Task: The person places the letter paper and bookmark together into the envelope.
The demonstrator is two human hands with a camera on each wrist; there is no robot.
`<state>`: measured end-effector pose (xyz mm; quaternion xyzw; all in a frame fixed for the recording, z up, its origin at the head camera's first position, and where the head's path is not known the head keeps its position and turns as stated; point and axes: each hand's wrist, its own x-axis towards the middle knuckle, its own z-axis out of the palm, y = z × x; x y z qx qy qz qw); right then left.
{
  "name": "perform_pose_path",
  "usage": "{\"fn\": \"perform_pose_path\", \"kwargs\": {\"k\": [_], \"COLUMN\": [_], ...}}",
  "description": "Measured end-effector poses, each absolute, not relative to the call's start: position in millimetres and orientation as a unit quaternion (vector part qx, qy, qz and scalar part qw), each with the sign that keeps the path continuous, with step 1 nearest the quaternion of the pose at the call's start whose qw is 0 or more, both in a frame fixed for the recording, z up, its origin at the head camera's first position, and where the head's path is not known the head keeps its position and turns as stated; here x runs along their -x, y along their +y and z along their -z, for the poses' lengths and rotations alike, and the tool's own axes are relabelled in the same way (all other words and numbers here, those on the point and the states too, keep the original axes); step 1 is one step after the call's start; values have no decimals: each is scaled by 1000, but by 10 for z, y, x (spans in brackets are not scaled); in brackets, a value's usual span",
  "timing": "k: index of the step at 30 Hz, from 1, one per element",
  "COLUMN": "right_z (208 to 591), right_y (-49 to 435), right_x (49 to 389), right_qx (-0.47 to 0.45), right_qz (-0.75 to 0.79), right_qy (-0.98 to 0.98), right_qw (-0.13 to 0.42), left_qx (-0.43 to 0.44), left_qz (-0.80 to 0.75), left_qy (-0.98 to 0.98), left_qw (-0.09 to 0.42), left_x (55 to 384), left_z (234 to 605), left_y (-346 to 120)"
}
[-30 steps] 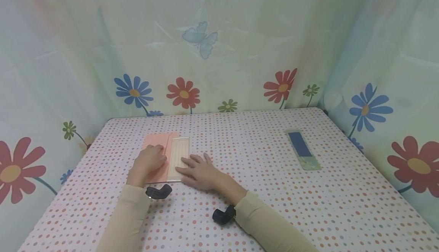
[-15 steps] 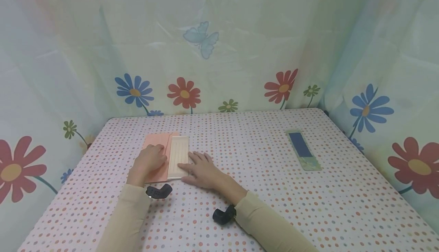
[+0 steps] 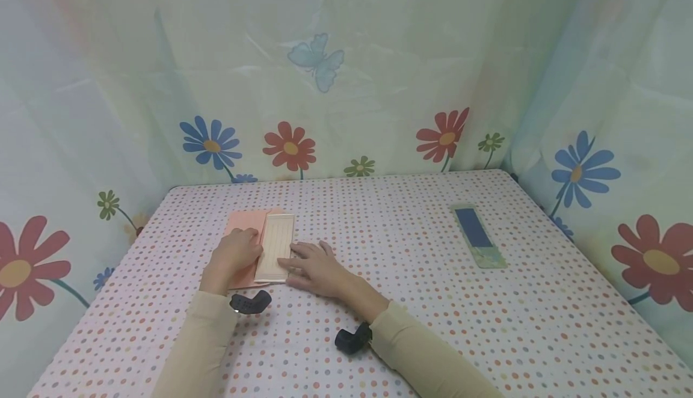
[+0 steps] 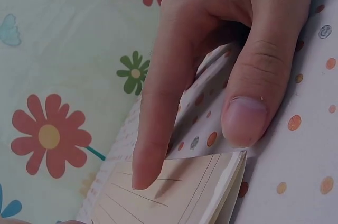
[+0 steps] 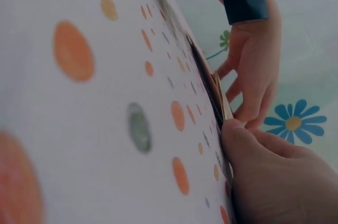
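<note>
On the table's left half lies a pink envelope [image 3: 240,217], its left part under my left hand [image 3: 235,257]. That hand's fingers are curled at the envelope's inner edge, beside a cream folded sheet with ruled lines [image 3: 277,238]. The sheet overlaps the envelope's right side, its left edge close to the left fingertips. My right hand [image 3: 316,269] lies at the sheet's lower right. In the left wrist view, the right index finger [image 4: 148,168] extends onto the lined face, while the thumb stays just beyond the corner. The right wrist view shows the paper edge-on between both hands.
A pale green, patterned flat packet with a dark blue panel [image 3: 473,228] lies on the right side of the dotted tablecloth [image 3: 379,217]. Black devices sit at the left wrist [image 3: 251,303] and right wrist [image 3: 353,339]. Flower-printed curtains [image 3: 368,85] surround the table.
The lined sheet has slid a little left, further over the envelope, with the right fingers following its right edge. My left hand has kept its place on the envelope.
</note>
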<state>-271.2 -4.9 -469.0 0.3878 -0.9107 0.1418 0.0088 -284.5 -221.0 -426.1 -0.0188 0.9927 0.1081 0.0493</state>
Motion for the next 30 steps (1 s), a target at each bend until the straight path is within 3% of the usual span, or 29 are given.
{"fn": "perform_pose_path", "kwargs": {"k": [30], "right_z": [4673], "right_y": [-63], "right_x": [2671], "right_qx": [-399], "right_qz": [-92], "right_qy": [-912], "right_qw": [-11], "left_qx": [0], "left_qz": [-115], "left_qy": [992], "left_qw": [58], "left_x": [2880], "left_z": [4235], "left_y": [-2225]}}
